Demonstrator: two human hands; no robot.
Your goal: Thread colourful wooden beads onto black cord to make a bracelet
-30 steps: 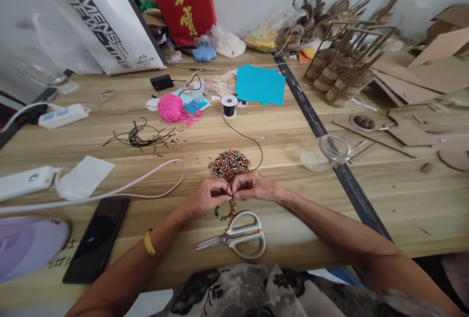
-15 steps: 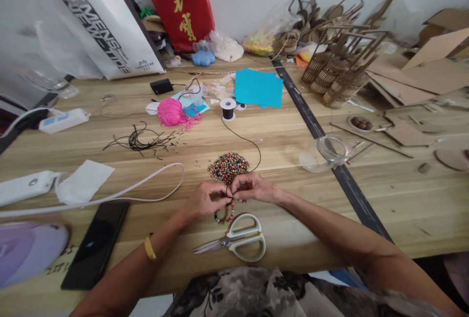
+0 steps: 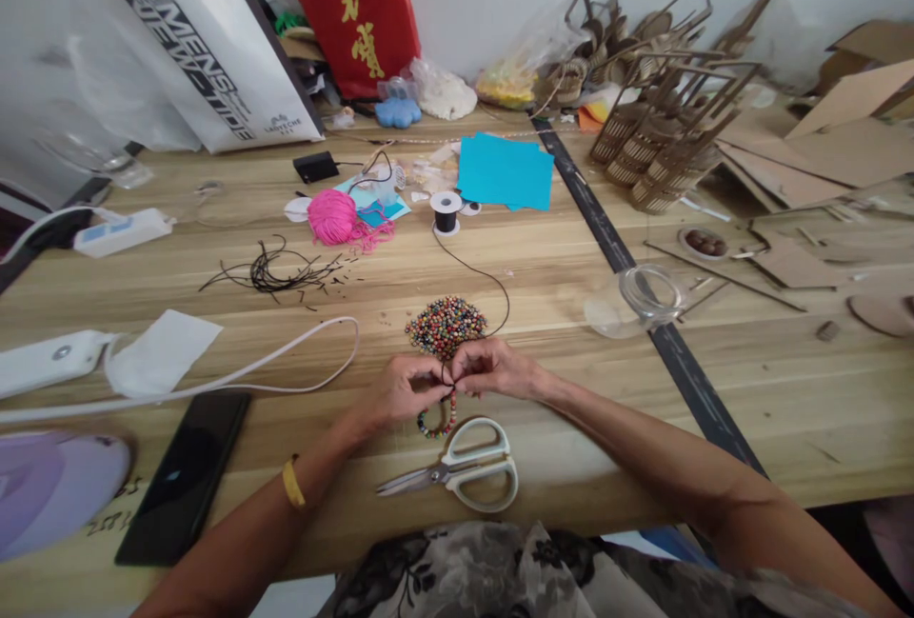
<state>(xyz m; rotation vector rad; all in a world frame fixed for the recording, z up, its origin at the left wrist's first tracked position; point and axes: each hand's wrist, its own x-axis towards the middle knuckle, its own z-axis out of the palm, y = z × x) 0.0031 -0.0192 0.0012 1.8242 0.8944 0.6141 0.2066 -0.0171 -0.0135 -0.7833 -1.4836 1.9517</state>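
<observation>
On the white bag (image 3: 204, 56) we read "MENS NEW-TIDE", above a smaller brand line too blurred for us. Gold characters, 力 and 寶 clearest, run down the red packaging (image 3: 389, 4). Handwritten digits (image 3: 110, 523), starting "25", mark our worktop (image 3: 592, 475).

Blue sheets (image 3: 505, 172) are stacked to the right of a pink yarn ball (image 3: 330, 217). A black phone (image 3: 183, 480) is laid at the left; cardboard pieces (image 3: 843, 159) are piled at the far right.

Your left hand (image 3: 396, 389) and right hand (image 3: 500, 370) pinch the cord (image 3: 508, 300) in their fingers (image 3: 427, 368), the bead loop (image 3: 452, 412) just on your side. Scissors (image 3: 438, 473) lie nearer you on the bench (image 3: 571, 480); the bead pile (image 3: 444, 324) and spool (image 3: 446, 218) sit beyond.
</observation>
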